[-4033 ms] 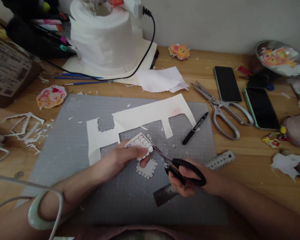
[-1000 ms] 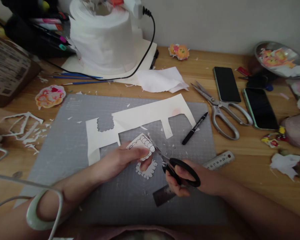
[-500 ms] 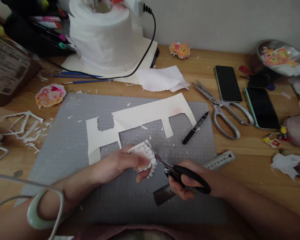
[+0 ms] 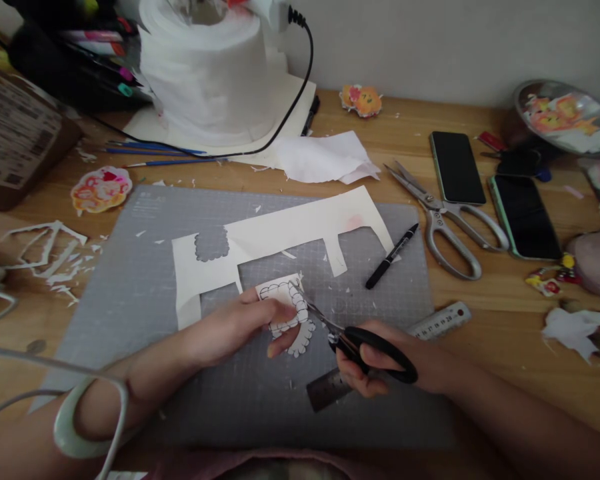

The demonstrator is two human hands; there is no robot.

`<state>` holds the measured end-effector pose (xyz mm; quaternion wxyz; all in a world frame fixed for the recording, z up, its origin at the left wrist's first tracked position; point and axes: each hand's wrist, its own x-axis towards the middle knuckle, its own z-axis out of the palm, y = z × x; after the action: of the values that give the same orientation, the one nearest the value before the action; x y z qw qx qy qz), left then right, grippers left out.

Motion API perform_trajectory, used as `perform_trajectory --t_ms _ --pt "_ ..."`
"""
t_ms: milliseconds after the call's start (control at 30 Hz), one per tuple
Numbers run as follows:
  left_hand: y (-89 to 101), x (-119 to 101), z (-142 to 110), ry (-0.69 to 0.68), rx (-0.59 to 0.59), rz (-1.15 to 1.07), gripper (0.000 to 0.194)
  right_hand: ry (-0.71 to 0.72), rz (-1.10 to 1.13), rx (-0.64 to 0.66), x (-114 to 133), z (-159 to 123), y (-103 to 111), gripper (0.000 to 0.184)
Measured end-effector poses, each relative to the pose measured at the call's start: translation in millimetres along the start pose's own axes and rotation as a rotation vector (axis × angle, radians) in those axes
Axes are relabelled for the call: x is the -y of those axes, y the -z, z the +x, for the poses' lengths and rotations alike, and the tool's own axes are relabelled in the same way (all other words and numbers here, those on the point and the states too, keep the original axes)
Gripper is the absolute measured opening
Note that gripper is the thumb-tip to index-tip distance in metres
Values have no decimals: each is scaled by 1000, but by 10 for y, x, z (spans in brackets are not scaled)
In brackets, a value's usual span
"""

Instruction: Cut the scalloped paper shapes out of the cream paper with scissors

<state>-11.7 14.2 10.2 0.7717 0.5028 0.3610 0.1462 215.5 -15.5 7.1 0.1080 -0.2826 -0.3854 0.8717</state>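
My left hand (image 4: 240, 327) pinches a small piece of cream paper (image 4: 283, 300) with a scalloped outline drawn in black, held just above the grey cutting mat (image 4: 130, 293). My right hand (image 4: 380, 363) grips black-handled scissors (image 4: 360, 340), whose blades meet the paper's upper right edge. Under my left fingers a scalloped cut-out (image 4: 303, 339) lies on the mat. Behind it is the large cream sheet (image 4: 300, 230) with notches and a scalloped hole cut from it.
A black marker (image 4: 391, 256), metal shears (image 4: 440, 217), two phones (image 4: 457, 167) (image 4: 524, 215) and a ruler (image 4: 437, 320) lie to the right. A white paper roll (image 4: 205, 67), pens and a box stand at the back left. Paper scraps (image 4: 45, 257) litter the left edge.
My left hand has turned the small paper a little while the scissors kept cutting along its scalloped line. Both hands sit slightly lower on the mat than one second ago.
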Motion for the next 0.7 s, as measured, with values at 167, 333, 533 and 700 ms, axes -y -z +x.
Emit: perform_trajectory --t_ms 167,333,533,700 --pt "14 2 4 -2 25 28 40 10 -27 8 -14 -1 7 57" --pt "25 3 8 -9 46 19 38 5 -29 6 -17 6 10 57" --pt "12 17 1 29 -5 -20 39 -43 6 3 -34 32 32 57" --pt "-34 -11 26 45 -58 -166 38 -13 20 19 -46 37 53 57"
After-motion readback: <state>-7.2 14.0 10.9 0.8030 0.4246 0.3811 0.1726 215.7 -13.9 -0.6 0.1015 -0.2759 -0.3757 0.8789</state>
